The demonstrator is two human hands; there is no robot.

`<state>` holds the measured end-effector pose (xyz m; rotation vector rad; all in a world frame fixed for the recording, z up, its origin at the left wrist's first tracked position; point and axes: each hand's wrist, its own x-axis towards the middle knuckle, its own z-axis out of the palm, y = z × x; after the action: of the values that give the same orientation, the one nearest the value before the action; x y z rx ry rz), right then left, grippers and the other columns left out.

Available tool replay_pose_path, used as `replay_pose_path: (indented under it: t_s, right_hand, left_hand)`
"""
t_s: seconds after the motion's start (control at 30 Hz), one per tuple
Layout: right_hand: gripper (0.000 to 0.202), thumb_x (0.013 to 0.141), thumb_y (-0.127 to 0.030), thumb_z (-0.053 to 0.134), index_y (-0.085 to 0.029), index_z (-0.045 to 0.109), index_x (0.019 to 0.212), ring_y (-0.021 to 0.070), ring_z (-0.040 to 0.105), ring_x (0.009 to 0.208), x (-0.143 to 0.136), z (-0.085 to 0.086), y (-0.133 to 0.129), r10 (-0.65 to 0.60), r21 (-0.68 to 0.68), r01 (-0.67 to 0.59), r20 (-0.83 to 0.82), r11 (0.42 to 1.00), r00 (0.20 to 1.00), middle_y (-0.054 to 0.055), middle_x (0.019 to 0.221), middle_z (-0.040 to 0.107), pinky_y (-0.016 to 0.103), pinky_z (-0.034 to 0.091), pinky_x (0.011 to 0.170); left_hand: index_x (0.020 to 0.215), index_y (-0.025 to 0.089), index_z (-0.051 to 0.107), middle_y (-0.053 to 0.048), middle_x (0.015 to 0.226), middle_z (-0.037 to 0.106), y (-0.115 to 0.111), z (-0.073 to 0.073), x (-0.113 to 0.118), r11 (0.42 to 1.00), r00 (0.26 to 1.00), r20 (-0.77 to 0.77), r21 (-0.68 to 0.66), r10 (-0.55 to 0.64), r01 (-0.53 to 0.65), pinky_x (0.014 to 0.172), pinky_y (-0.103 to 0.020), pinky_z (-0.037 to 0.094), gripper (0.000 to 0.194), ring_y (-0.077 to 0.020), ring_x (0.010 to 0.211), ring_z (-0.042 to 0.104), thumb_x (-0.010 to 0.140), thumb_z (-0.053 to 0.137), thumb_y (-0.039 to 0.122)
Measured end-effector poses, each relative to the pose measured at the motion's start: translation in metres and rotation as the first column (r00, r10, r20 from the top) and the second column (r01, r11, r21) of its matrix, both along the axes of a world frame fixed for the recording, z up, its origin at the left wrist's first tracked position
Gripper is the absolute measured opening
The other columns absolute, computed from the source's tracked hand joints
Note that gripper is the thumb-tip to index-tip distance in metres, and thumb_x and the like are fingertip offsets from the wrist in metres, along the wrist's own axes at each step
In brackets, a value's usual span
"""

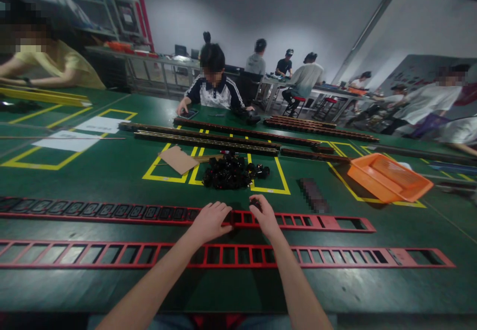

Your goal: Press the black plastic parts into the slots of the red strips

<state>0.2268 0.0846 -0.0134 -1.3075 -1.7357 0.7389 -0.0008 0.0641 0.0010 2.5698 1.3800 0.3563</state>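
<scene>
My left hand (211, 221) lies palm down on the upper red slotted frame (328, 222), thumb apart from the fingers, at the end of a row of square black inserts (121, 210). What lies under its fingertips is partly hidden. My right hand (267, 218) is just to the right, above the same frame, with a small black part (255, 202) between thumb and fingers. Beyond my hands sits a heap of glossy black parts (227, 172). Nearer to me, a second red slotted frame (372, 256) lies parallel, its slots showing the green table.
An orange bin (391, 177) stands tilted at the right. Long dark strips (208, 140) lie across the table's far side, near a piece of cardboard (178, 160) and white sheets (69, 141). A person (214, 89) sits opposite; another leans at the far left.
</scene>
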Motion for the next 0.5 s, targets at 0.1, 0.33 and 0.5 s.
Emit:
replay_pose_path:
  t_s: [0.1, 0.33, 0.5]
  right_hand:
    - [0.028, 0.082, -0.033, 0.062, -0.021, 0.059, 0.108, 0.0186, 0.059, 0.086, -0.003, -0.001, -0.010, 0.007, -0.020, -0.008, -0.019, 1.000, 1.000, 0.004, 0.101, 0.062, 0.030, 0.049, 0.075]
    - [0.033, 0.077, -0.030, 0.069, -0.023, 0.065, 0.109, 0.0159, 0.058, 0.075, -0.012, 0.003, -0.014, 0.049, -0.004, -0.049, 0.066, 0.999, 0.997, 0.003, 0.097, 0.064, 0.028, 0.047, 0.067]
    - [0.033, 0.076, -0.030, 0.069, -0.022, 0.067, 0.108, 0.0146, 0.056, 0.067, -0.013, 0.001, -0.015, 0.056, -0.107, -0.050, 0.052, 0.993, 0.997, 0.001, 0.087, 0.067, 0.027, 0.045, 0.063]
  left_hand:
    - [0.121, 0.022, 0.056, -0.006, 0.112, 0.064, 0.000, 0.001, 0.000, 1.000, 1.000, -0.003, 0.003, -0.001, 0.001, 0.092, -0.040, 0.042, 0.044, -0.0262, 0.107, 0.055, 0.082, 0.065, 0.040]
    - [0.119, 0.022, 0.057, -0.007, 0.113, 0.063, 0.000, 0.001, 0.001, 1.000, 1.000, -0.005, -0.009, 0.007, -0.007, 0.090, -0.039, 0.042, 0.041, -0.0262, 0.106, 0.055, 0.083, 0.064, 0.041]
    - [0.117, 0.022, 0.057, -0.006, 0.111, 0.064, -0.001, 0.002, 0.000, 1.000, 1.000, -0.005, -0.001, 0.000, 0.000, 0.088, -0.038, 0.042, 0.039, -0.0258, 0.104, 0.056, 0.081, 0.065, 0.037]
